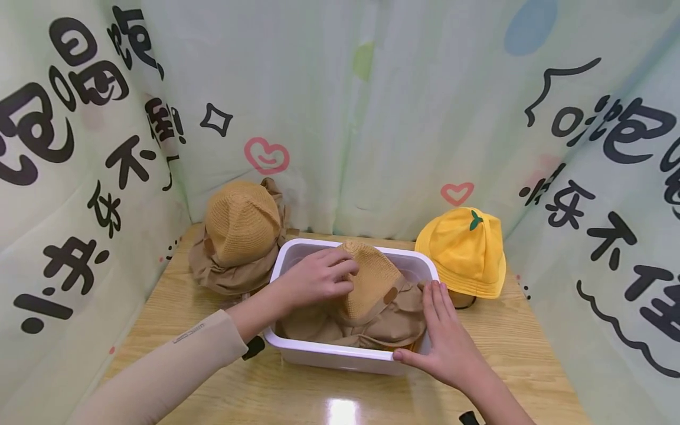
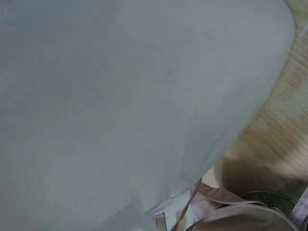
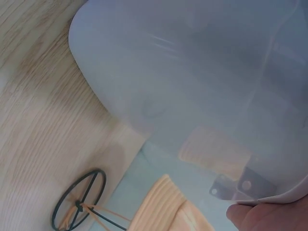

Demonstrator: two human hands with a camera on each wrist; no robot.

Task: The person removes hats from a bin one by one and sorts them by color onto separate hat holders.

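A tan woven hat [image 1: 366, 277] with a brown cloth brim [image 1: 393, 324] sits inside a white plastic bin [image 1: 340, 350], its crown tilted above the rim. My left hand [image 1: 319, 276] reaches over the bin's left side, and its bent fingers grip the left of the crown. Part of that grip is hidden behind the knuckles. My right hand [image 1: 446, 342] rests on the bin's right front corner. Its fingers lie straight along the right rim, while the thumb lies on the front rim. In the right wrist view, fingertips [image 3: 269, 216] touch the rim beside the bin's grey wall [image 3: 192, 72].
Behind the bin's left end stands a similar woven hat [image 1: 241, 221] with a brown cloth brim. A yellow hat [image 1: 462, 254] with a green sprout is at the back right, on a black wire stand [image 3: 79, 199]. Printed curtains [image 1: 319, 118] surround the wooden table [image 1: 223, 389].
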